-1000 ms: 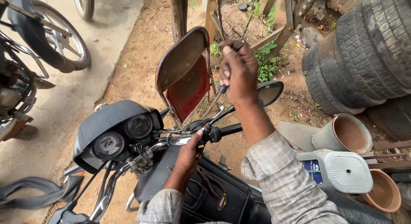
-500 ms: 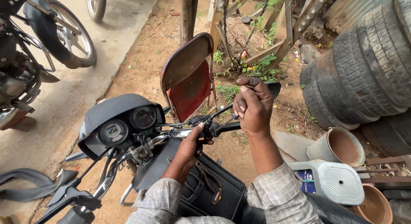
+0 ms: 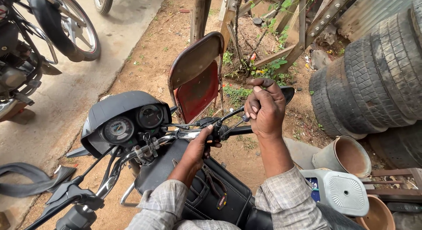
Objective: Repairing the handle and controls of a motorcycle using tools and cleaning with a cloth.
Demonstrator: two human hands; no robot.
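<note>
Dirt yard, motorcycle under my hands.
Left hand (image 3: 198,147) clenches the stiff handlebar (image 3: 184,135); right hand (image 3: 265,108) grips a thin, rigid tool (image 3: 235,123) by its handle.

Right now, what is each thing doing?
Left hand: grips the handlebar.
Right hand: closed around a thin tool by the mirror.
Chair: folded, upright.
Tyres: stacked, leaning.
Pot: tipped on its side.
</note>
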